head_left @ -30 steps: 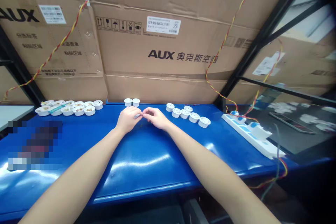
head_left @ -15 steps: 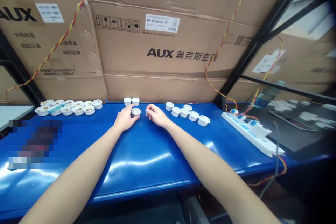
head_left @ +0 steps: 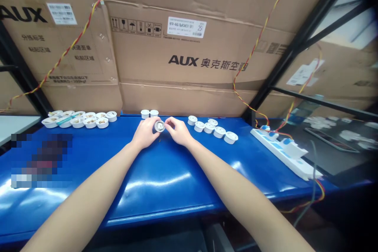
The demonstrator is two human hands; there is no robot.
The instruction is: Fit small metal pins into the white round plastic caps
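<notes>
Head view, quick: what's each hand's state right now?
Left hand: closed around a small round white cup, its top tilted toward the camera.
Right hand: pinched closed beside the cup; whether it holds anything cannot be told.

Bright light glared off the blue table [head_left: 177, 197]

White streaks broke up its glossy top, suggesting light from overhead, while the space beneath [head_left: 153, 242] sat in deep shadow. Large print on the cardboard [head_left: 191, 102] stayed legible, but its smallest lettering blurred, and details on the white cups [head_left: 231, 138] looked soft. A wide-angle stretch leaned the black posts [head_left: 279, 69] outward; the far right edge smeared and darkened, and coarse square blocks hid a patch [head_left: 41, 161] at left
</notes>
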